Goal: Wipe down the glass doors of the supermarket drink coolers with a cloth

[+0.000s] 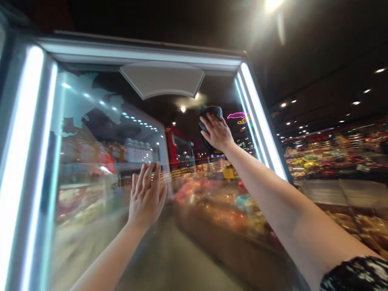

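A large shiny pane (194,226), mirror or glass, stands upright before me inside a frame with bright light strips. Against its upper right part, my right hand (216,131) presses a dark cloth (214,110), fingers laid over it. The cloth's edges show above and to the left of the fingers, while its middle is covered by the hand. Lower and further left, my left hand (147,198) lies flat at the pane with fingers stretched out and nothing in it.
Lit strips run up the left (22,161) and right (263,121) sides of the frame. A pale fan-shaped panel (163,79) shows near the top. Blurred shelves with bottles (138,150) appear in the pane. Beyond its right edge are produce displays (321,161).
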A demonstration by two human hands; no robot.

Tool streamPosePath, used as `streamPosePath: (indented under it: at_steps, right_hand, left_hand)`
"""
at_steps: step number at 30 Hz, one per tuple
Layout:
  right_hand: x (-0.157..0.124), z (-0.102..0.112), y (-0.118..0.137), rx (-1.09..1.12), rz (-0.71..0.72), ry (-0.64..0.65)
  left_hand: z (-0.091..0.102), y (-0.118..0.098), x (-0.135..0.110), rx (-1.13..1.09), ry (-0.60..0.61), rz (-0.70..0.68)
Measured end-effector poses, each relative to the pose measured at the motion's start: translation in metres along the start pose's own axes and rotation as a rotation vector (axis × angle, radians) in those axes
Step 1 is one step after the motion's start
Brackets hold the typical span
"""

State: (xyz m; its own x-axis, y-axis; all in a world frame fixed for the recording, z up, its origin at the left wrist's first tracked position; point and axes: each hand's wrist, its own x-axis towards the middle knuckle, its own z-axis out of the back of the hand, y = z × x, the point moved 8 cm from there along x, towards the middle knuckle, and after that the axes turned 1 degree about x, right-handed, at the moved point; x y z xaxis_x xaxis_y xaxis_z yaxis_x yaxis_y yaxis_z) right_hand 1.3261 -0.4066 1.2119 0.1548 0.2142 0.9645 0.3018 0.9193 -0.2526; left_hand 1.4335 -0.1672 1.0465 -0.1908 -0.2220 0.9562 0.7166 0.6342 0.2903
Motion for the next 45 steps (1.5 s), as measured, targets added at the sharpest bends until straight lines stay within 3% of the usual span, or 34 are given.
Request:
streamPosePath:
  at_steps: [4, 7, 9, 11, 14, 16, 21, 23, 25, 29, 31, 33, 37, 39, 41, 45]
  right_hand:
    - [-0.022, 0.005, -0.078, -0.016, -0.178, -0.065]
    - [-0.070, 0.009, -0.119, -0.049, -0.382, -0.157]
    - [-0.117, 0.009, -0.132, -0.061, -0.466, -0.188]
    - [-0.160, 0.006, -0.134, -0.050, -0.446, -0.177]
    - [-0.194, 0.003, -0.132, -0.027, -0.378, -0.165]
    - [-0.181, 0.004, -0.137, -0.019, -0.375, -0.166]
    - [-0.089, 0.008, -0.157, -0.003, -0.439, -0.167]
    - [-0.082, 0.010, -0.159, -0.002, -0.470, -0.188]
    - [-0.108, 0.008, -0.152, -0.002, -0.468, -0.201]
    - [-0.198, 0.000, -0.127, 0.001, -0.389, -0.181]
    - [-0.215, -0.002, -0.124, -0.002, -0.371, -0.156]
    - [-0.196, -0.003, -0.131, -0.002, -0.396, -0.134]
    - [-0.107, 0.001, -0.154, 0.022, -0.474, -0.118]
    - [-0.088, 0.004, -0.155, 0.031, -0.486, -0.128]
    - [-0.105, 0.004, -0.143, 0.030, -0.459, -0.129]
    - [-0.212, 0.000, -0.103, 0.000, -0.285, -0.057]
  left_hand:
    - [-0.013, -0.026, 0.014, 0.004, 0.012, -0.063]
    - [-0.020, -0.041, 0.022, -0.006, 0.017, -0.066]
    - [-0.023, -0.050, 0.025, -0.019, 0.014, -0.060]
    - [-0.025, -0.057, 0.026, -0.032, 0.013, -0.054]
    - [-0.029, -0.066, 0.025, -0.042, 0.024, -0.054]
    - [-0.031, -0.068, 0.024, -0.037, 0.024, -0.055]
    - [-0.032, -0.067, 0.022, -0.021, -0.015, -0.082]
    - [-0.034, -0.066, 0.021, -0.015, -0.013, -0.100]
    - [-0.035, -0.064, 0.021, -0.013, -0.003, -0.106]
    - [-0.036, -0.062, 0.020, -0.022, -0.016, -0.099]
    - [-0.036, -0.062, 0.020, -0.024, -0.019, -0.099]
    - [-0.038, -0.060, 0.021, -0.025, -0.004, -0.096]
    - [-0.040, -0.058, 0.022, -0.027, 0.027, -0.089]
    - [-0.039, -0.059, 0.022, -0.024, 0.035, -0.085]
    - [-0.039, -0.060, 0.023, -0.021, 0.040, -0.078]
    - [-0.037, -0.063, 0.023, -0.024, 0.039, -0.074]
